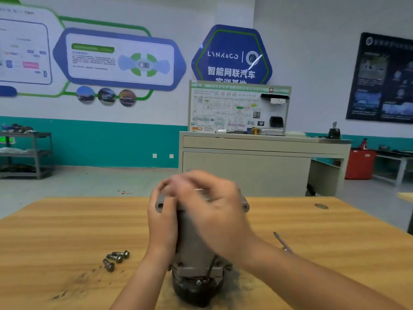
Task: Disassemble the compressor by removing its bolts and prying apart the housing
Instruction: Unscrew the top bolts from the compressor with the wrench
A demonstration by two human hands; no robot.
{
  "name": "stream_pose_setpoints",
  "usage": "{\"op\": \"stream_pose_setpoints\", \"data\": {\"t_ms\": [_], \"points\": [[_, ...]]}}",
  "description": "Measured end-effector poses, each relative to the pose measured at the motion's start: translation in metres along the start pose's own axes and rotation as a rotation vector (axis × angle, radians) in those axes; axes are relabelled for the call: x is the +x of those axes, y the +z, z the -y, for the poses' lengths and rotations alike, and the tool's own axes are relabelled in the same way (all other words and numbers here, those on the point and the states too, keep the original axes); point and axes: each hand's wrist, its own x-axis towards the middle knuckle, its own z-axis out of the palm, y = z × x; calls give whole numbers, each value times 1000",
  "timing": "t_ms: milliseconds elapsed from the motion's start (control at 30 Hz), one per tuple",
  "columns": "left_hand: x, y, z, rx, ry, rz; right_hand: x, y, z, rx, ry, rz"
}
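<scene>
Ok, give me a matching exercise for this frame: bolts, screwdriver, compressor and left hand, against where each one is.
Things:
1 bolts
2 screwdriver
3 compressor
4 left hand

Places:
A standing upright mid-table
B gripping the compressor's upper left side
C lying loose on the table, left of the compressor
D lying on the table, right of the compressor

Pairs: 1-C, 2-D, 3-A, 4-B

The compressor (192, 248) is grey, black at its lower end. The table (67, 220) shows orange-tan wood grain. Bolts (116, 258) are dark grey. The bin (359, 164) at right is red.
</scene>
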Motion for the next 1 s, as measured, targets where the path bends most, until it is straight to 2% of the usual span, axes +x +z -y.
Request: {"op": "stream_pose_setpoints", "data": {"t_ms": [67,167,233,333,467,633,733,833,933,1000], "points": [[-1,1,-2,-8,26,28,-10,-40,-8,9,64,-161],[-3,2,-7,-1,24,53,-8,-92,-44,-222,210,-420],[-3,1,-6,-2,18,59,7,-111,-78,-347,345,-465],[-3,2,-8,-3,7,57,45,-122,-129,-504,496,-335],[-3,2,-7,-12,15,52,101,-91,-166,-851,591,46],[-5,4,-10,-46,21,45,148,-21,-155,-906,664,518],[-6,4,-12,-60,26,50,162,15,-143,-962,618,728],[-4,4,-12,-67,51,49,159,58,-119,-944,470,846],[-4,4,-12,-40,87,55,132,95,-70,-952,185,834],[-5,2,-10,8,141,66,96,100,-34,-937,-59,719]]}}
